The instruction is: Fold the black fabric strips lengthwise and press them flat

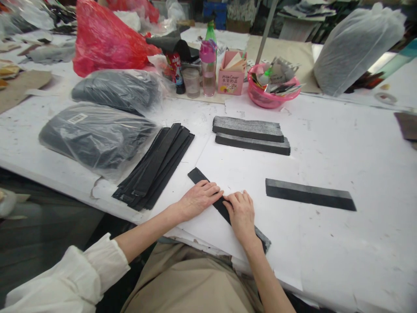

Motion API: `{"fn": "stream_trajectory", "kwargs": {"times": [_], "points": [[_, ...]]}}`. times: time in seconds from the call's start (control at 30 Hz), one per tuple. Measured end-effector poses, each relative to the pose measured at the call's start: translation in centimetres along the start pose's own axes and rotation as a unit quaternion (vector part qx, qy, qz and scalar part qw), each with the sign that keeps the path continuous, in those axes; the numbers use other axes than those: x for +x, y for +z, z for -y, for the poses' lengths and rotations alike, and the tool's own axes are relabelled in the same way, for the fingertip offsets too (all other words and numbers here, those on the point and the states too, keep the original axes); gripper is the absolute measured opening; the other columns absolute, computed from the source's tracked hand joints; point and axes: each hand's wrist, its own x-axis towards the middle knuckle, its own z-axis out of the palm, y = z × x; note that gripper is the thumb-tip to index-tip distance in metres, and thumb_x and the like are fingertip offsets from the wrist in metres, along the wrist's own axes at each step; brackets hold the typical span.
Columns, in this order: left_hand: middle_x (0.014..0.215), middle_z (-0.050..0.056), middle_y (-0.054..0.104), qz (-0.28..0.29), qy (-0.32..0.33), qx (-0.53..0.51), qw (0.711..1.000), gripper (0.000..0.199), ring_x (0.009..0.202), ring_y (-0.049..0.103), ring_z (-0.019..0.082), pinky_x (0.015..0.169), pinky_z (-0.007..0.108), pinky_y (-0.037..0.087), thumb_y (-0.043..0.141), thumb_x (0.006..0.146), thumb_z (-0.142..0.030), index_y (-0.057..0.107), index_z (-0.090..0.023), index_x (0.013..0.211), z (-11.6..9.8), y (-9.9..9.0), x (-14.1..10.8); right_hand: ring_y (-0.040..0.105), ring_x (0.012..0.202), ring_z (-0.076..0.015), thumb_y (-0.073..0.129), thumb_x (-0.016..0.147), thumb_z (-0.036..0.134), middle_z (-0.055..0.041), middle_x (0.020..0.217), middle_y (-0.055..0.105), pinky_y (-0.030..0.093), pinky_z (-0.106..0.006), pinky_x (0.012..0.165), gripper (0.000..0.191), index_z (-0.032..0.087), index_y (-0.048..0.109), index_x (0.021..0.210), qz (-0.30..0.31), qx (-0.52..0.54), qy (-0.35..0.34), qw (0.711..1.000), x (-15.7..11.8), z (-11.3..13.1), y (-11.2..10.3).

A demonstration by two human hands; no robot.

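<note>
A long black strip (222, 208) lies slantwise on the white-covered table near its front edge. My left hand (200, 200) rests over its upper half, fingers curled across the strip and gripping it. Close beside it, my right hand (241, 215) pinches the strip's edge between thumb and bent fingers. The fingertips of both hands nearly meet at the strip's middle. Part of its lower half is hidden under my right hand and wrist; a greyish end shows beyond. To the left lies a fanned pile of black strips (159, 167).
Right of my hands lies a neat black stack (309, 194); two more stacks (249, 129) sit farther back. Plastic-wrapped black bundles (97, 134) lie left. Behind stand a pink bottle (208, 69), a pink box (231, 78), a pink basket (273, 98) and a red bag (110, 41).
</note>
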Motion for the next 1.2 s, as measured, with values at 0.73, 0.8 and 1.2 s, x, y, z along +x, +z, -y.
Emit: {"fn": "stream_trajectory", "kwargs": {"times": [0.73, 0.8, 1.2], "points": [[0.109, 0.005, 0.058, -0.005, -0.001, -0.067, 0.998, 0.033, 0.111, 0.048, 0.02, 0.093, 0.036, 0.035, 0.051, 0.092, -0.024, 0.052, -0.025, 0.124, -1.3, 0.5, 0.6, 0.051, 0.086, -0.0202, 0.054, 0.09, 0.023, -0.002, 0.083, 0.056, 0.031, -0.045, 0.106, 0.007, 0.022, 0.061, 0.087, 0.011, 0.007, 0.012, 1.0, -2.0, -0.9, -1.2], [0.107, 0.004, 0.059, -0.014, -0.009, -0.089, 0.996, 0.031, 0.11, 0.048, 0.02, 0.092, 0.036, 0.035, 0.051, 0.092, -0.024, 0.053, -0.026, 0.123, -1.2, 0.7, 0.5, 0.051, 0.086, -0.0199, 0.055, 0.089, 0.023, -0.0016, 0.083, 0.057, 0.031, -0.045, 0.106, 0.006, 0.022, 0.061, 0.087, 0.009, 0.012, 0.012, 1.0, -2.1, -0.9, -1.2], [0.109, 0.006, 0.059, -0.043, 0.026, -0.051, 0.997, 0.025, 0.109, 0.049, 0.019, 0.094, 0.036, 0.037, 0.047, 0.094, -0.022, 0.056, -0.019, 0.117, -1.6, 0.5, 0.7, 0.051, 0.085, -0.0189, 0.051, 0.092, 0.023, -0.0008, 0.081, 0.056, 0.031, -0.045, 0.105, 0.011, 0.024, 0.061, 0.086, 0.003, 0.01, 0.012, 1.0, -2.1, -0.7, -1.3]]}}
